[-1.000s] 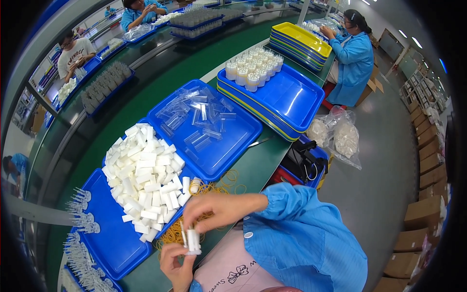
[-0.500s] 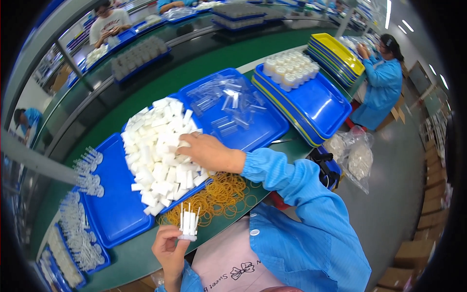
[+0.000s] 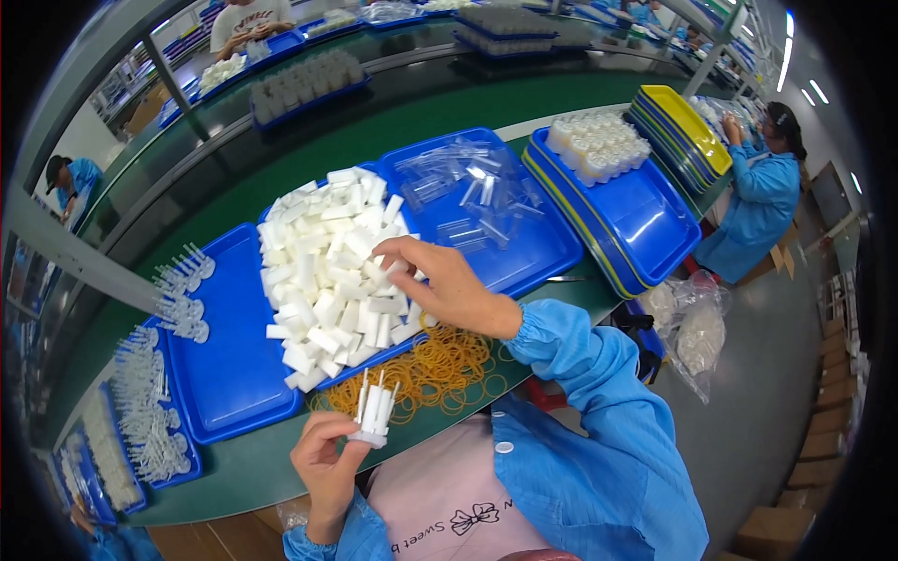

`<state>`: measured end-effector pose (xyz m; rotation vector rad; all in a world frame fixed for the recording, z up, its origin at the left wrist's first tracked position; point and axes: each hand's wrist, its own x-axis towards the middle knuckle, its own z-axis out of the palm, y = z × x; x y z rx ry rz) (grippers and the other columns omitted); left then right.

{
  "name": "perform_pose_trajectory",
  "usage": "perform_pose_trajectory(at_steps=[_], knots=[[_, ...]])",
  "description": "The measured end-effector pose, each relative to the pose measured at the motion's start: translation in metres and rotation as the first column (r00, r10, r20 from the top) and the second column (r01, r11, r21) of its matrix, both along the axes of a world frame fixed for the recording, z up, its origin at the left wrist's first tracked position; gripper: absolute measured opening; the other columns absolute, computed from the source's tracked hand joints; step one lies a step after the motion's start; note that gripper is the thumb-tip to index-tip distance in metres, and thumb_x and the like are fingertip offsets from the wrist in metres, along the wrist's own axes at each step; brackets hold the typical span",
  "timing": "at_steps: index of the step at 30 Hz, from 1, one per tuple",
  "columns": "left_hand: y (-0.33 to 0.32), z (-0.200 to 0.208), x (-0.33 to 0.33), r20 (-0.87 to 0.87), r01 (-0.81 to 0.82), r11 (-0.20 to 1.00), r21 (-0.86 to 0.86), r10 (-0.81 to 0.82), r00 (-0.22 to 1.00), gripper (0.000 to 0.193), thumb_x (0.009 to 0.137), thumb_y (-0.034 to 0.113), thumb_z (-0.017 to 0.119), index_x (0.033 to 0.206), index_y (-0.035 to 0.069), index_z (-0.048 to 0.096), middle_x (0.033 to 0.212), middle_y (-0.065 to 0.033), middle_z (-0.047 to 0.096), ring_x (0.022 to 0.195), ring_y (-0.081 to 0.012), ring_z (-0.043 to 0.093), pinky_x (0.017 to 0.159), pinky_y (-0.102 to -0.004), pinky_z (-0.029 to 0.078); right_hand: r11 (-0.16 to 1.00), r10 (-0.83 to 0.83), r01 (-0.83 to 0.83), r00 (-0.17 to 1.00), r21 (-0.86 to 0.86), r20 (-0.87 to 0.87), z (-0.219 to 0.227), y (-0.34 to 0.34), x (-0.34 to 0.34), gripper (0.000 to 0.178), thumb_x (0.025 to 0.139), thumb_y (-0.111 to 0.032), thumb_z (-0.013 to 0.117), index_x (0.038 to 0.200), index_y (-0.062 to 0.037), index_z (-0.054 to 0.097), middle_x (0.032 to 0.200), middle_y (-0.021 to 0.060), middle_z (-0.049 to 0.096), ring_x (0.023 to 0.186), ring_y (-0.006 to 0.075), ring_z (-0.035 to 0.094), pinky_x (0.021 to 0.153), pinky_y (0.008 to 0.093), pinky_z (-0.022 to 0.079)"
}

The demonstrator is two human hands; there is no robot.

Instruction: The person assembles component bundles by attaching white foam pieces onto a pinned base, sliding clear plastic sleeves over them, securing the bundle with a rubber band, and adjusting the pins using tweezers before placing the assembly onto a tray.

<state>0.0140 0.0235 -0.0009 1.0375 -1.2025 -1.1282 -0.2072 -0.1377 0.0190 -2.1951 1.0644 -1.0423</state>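
Note:
Near my body, my left hand (image 3: 327,458) pinches a white plastic base with upright prongs (image 3: 372,436); white blocks stand among the prongs. My right hand (image 3: 454,288) is over the right side of a heap of white foam-like blocks (image 3: 323,271), its thumb and fingers closed around what looks like one block, partly hidden by the fingers. The heap covers most of a blue tray. Between that tray and my left hand, yellow-brown rubber bands (image 3: 435,369) lie loose on the green table.
A blue tray (image 3: 224,374) at left carries clear pronged parts (image 3: 182,318) along its far edge; more fill a tray (image 3: 150,411) beyond. Clear plastic pieces (image 3: 468,187) lie in the tray at right, beside stacked trays (image 3: 645,229). Co-workers (image 3: 758,196) sit around the line.
The view has shifted, so the trays appear farther right. My right hand has drawn back slightly to the right over the heap. My left hand still holds the base, now tilted a little.

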Motion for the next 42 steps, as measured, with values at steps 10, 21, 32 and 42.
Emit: perform_pose_trajectory(at_steps=[10, 21, 32, 42], knots=[[-0.003, 0.006, -0.014, 0.025, -0.06, 0.989, -0.131, 0.064, 0.998, 0.013, 0.078, 0.005, 0.069, 0.089, 0.0, 0.064, 0.093, -0.0088, 0.054, 0.082, -0.0147, 0.052, 0.071, -0.0241, 0.044, 0.747, 0.171, -0.541, 0.718, 0.387, 0.675, 0.018, 0.047, 0.01, 0.019, 0.093, -0.007, 0.044, 0.107, -0.0011, 0.055, 0.101, 0.0045, 0.058, 0.093, 0.0084, 0.052, 0.08, 0.0237, 0.043], [-0.004, 0.004, -0.021, -0.088, -0.116, 0.984, -0.135, 0.104, 0.991, 0.013, 0.08, 0.012, 0.068, 0.084, 0.001, 0.061, 0.091, -0.009, 0.053, 0.081, -0.0152, 0.052, 0.07, -0.0255, 0.044, 0.694, 0.083, -0.6, 0.614, 0.397, 0.785, 0.015, 0.047, 0.008, 0.02, 0.095, -0.012, 0.046, 0.11, -0.001, 0.051, 0.104, 0.0072, 0.057, 0.1, 0.0117, 0.053, 0.088, 0.0256, 0.041], [-0.008, 0.005, -0.027, -0.094, -0.094, 0.988, -0.125, 0.083, 0.992, 0.013, 0.079, 0.011, 0.069, 0.084, 0.002, 0.061, 0.09, -0.0096, 0.053, 0.08, -0.017, 0.053, 0.073, -0.0272, 0.044, 0.652, 0.171, -0.652, 0.623, 0.386, 0.764, 0.014, 0.05, 0.011, 0.026, 0.095, -0.017, 0.046, 0.117, -0.0012, 0.049, 0.104, 0.0081, 0.058, 0.1, 0.0128, 0.053, 0.087, 0.0269, 0.042], [-0.01, 0.011, -0.016, 0.272, -0.001, 0.95, -0.314, 0.091, 0.958, 0.01, 0.071, 0.002, 0.071, 0.079, 0.003, 0.066, 0.083, -0.0077, 0.058, 0.078, -0.0201, 0.053, 0.068, -0.0295, 0.042, 0.477, -0.01, -0.757, 0.504, 0.447, 0.863, 0.026, 0.053, -0.001, 0.024, 0.089, -0.006, 0.054, 0.112, -0.0018, 0.055, 0.097, 0.0043, 0.059, 0.093, 0.0095, 0.055, 0.082, 0.0238, 0.044]])
